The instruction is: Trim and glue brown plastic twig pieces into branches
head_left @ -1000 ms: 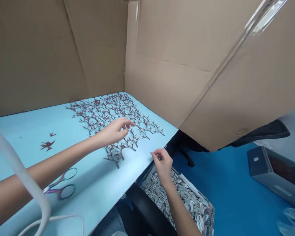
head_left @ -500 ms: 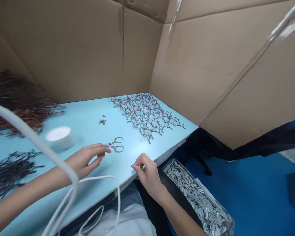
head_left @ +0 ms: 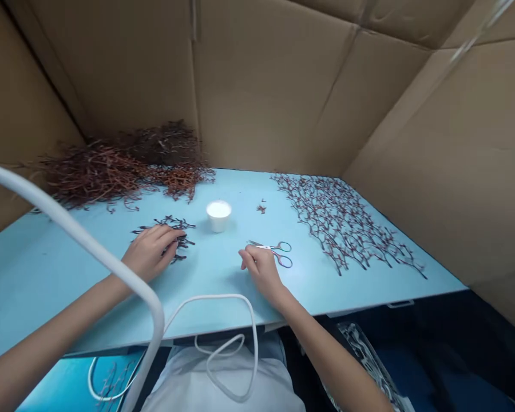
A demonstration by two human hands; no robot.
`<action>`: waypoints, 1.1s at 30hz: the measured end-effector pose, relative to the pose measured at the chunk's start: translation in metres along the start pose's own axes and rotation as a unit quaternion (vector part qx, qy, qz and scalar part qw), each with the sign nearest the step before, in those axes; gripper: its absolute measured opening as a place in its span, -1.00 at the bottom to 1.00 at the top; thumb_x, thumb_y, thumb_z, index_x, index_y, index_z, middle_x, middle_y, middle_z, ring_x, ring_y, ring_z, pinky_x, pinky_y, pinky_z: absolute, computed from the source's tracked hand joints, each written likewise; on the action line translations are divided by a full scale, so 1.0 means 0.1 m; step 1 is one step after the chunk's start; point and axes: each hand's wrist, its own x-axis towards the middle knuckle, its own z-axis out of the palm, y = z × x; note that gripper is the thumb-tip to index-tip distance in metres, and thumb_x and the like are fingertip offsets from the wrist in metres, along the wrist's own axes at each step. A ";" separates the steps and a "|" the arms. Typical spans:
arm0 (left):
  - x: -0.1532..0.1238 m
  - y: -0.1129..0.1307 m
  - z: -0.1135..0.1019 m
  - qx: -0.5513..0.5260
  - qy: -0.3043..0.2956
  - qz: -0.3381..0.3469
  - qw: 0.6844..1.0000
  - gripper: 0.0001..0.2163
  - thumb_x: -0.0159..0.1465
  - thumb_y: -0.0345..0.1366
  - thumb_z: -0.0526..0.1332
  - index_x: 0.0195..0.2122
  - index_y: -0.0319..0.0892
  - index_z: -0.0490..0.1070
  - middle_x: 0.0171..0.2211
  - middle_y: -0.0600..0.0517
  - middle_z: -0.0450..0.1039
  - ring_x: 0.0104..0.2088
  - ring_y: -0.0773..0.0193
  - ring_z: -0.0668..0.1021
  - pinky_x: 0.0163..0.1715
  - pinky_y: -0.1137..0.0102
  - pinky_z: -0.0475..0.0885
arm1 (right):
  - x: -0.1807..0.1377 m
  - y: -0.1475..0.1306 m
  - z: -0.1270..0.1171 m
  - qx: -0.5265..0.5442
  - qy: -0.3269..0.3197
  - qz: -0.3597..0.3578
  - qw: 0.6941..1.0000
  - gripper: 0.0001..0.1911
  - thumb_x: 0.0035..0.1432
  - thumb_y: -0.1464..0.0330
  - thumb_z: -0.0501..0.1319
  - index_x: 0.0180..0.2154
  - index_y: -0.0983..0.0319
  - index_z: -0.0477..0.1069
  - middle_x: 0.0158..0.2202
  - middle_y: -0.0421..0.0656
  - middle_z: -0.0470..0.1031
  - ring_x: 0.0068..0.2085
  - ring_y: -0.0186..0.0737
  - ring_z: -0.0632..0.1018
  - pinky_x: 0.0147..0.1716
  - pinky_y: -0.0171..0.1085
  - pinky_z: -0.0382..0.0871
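Note:
My left hand [head_left: 152, 249] rests over a small pile of dark branched twigs [head_left: 175, 222], its fingers stretched across them and the thumb a little apart. Part of the pile is hidden under that hand. My right hand [head_left: 264, 273] is closed above the table, thumb against curled fingers; whatever it may hold is too small to make out. Just behind it lie scissors [head_left: 278, 252] with iridescent handles, their blades partly covered by the hand. A white round tub [head_left: 218, 216] stands between the twig pile and the scissors.
Many reddish branched twigs [head_left: 335, 217] lie spread in rows at the right. A big tangled heap of them [head_left: 107, 171] sits at the back left. Small reddish bits [head_left: 261, 209] lie mid-table. Cardboard walls [head_left: 274, 86] enclose the table; a white cable [head_left: 150, 297] loops in front.
The view has turned left. My left hand has moved from beside the scissors to the dark twig pile. My right hand, still closed, has moved from the table's front edge to near the scissors.

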 end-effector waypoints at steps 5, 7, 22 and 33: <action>0.17 -0.38 0.13 0.054 0.030 0.005 0.998 -0.67 0.18 -0.33 -0.17 -0.28 -0.25 0.37 -0.37 -0.11 0.42 -0.30 0.14 0.42 -0.30 0.28 0.29 | 0.37 0.04 0.39 -0.047 -0.112 -0.049 0.991 -0.81 0.11 0.36 0.01 -0.36 0.25 0.37 -0.44 -0.17 0.44 -0.44 -0.33 0.44 -0.46 -0.39 0.23; 0.21 -0.43 0.22 0.060 0.028 0.020 0.998 -0.66 0.20 -0.35 -0.19 -0.25 -0.28 0.36 -0.33 -0.12 0.42 -0.27 0.15 0.42 -0.27 0.28 0.29 | 0.52 -0.01 0.56 -0.075 -0.148 -0.056 0.985 -0.77 0.08 0.34 0.05 -0.20 0.26 0.33 -0.32 -0.11 0.43 -0.36 -0.26 0.46 -0.45 -0.35 0.25; 0.09 -0.57 0.44 0.064 -0.146 0.025 0.987 -0.57 0.18 -0.20 -0.05 0.08 -0.20 0.04 0.03 -0.08 0.23 0.08 0.08 0.18 0.02 0.07 0.03 | 0.80 -0.25 0.22 -0.168 -0.226 -0.076 0.957 -0.87 0.00 0.58 0.06 -0.46 0.34 0.35 -0.52 -0.09 0.43 -0.53 -0.25 0.45 -0.61 -0.36 0.21; 0.38 -0.27 0.17 -0.052 0.024 0.044 0.997 -0.50 0.20 -0.20 -0.10 0.15 -0.11 -0.25 0.10 -0.09 0.08 0.07 0.09 0.20 0.03 0.13 0.08 | 1.00 0.19 -0.19 0.013 0.032 -0.110 0.993 -0.89 0.01 0.52 0.09 -0.43 0.29 0.38 -0.48 -0.18 0.40 -0.56 -0.44 0.36 -0.55 -0.44 0.24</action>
